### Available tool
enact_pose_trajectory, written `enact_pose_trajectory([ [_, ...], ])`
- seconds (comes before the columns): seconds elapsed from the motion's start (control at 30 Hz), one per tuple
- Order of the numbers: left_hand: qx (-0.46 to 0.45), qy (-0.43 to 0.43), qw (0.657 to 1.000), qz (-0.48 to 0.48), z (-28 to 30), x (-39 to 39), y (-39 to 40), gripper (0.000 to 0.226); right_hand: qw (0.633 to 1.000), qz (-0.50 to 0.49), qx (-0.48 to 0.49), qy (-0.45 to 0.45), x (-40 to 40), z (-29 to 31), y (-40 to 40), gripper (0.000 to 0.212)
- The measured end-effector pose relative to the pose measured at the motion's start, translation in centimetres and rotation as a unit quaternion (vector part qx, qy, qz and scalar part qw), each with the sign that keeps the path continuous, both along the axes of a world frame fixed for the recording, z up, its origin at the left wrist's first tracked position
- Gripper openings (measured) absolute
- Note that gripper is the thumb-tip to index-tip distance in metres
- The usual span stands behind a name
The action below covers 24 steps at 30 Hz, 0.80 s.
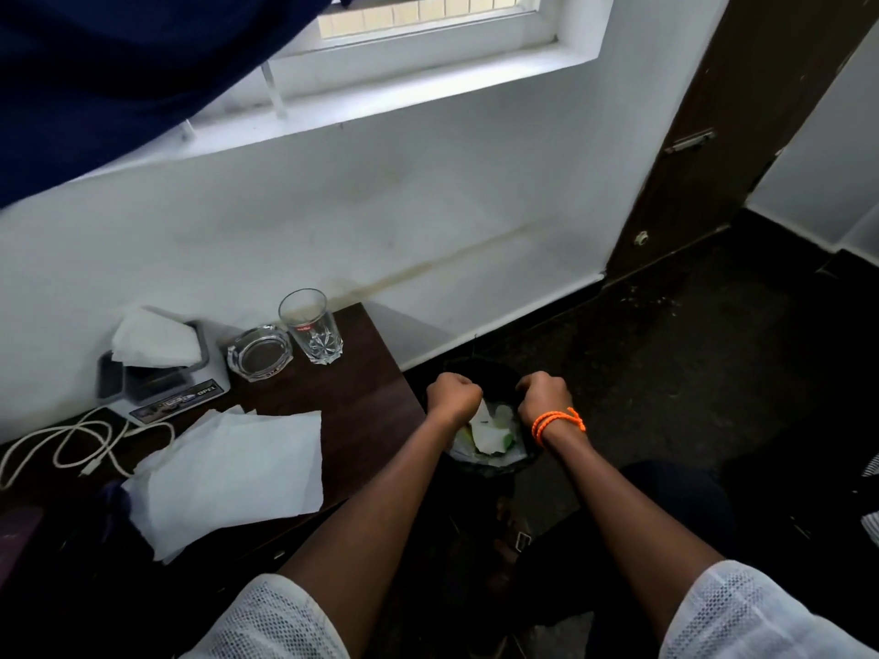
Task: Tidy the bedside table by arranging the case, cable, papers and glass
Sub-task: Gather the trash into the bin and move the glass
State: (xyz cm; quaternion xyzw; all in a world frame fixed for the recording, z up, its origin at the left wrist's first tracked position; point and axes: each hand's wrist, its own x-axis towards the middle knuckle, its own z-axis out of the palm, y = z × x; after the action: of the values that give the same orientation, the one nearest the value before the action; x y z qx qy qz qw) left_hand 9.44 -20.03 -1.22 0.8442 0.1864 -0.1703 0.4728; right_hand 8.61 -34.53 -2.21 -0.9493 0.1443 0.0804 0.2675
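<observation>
A clear glass ashtray (259, 354) sits near the far edge of the dark wooden table (376, 373). Just off the table's right end, on the dark floor (689, 354), stands a black bin (490, 461) with crumpled white and green scraps inside. Above the table, a window (428, 21) is set in the white wall (380, 221), with a dark blue curtain (119, 73) hanging across its left part. A brown door (742, 116) stands well right of the table.

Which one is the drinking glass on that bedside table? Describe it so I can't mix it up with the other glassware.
Start at the dark wooden bedside table under the window. At its far right corner, against the white wall, stands the drinking glass, upright and seemingly empty. Unlike the low, wide glass ashtray just to its left, it is a tall tumbler with a cut star pattern at its base and a small red mark on its side.
</observation>
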Motion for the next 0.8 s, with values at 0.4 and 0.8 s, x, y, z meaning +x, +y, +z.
enact_pose_trajectory([
  [0.4, 0.017, -0.103, 0.992, 0.067, 6.5, -3.4, 6.3, 0.024, 0.991, 0.076, 0.042, -0.106, -1.4, 6.3, 8.1, 0.021],
  [0.8, 0.082, -0.166, 0.969, 0.166, 11.0, -11.2, 20.0, 0.021, 0.947, 0.264, 0.059, -0.175, -5.6, 11.8, 22.3, 0.010],
])
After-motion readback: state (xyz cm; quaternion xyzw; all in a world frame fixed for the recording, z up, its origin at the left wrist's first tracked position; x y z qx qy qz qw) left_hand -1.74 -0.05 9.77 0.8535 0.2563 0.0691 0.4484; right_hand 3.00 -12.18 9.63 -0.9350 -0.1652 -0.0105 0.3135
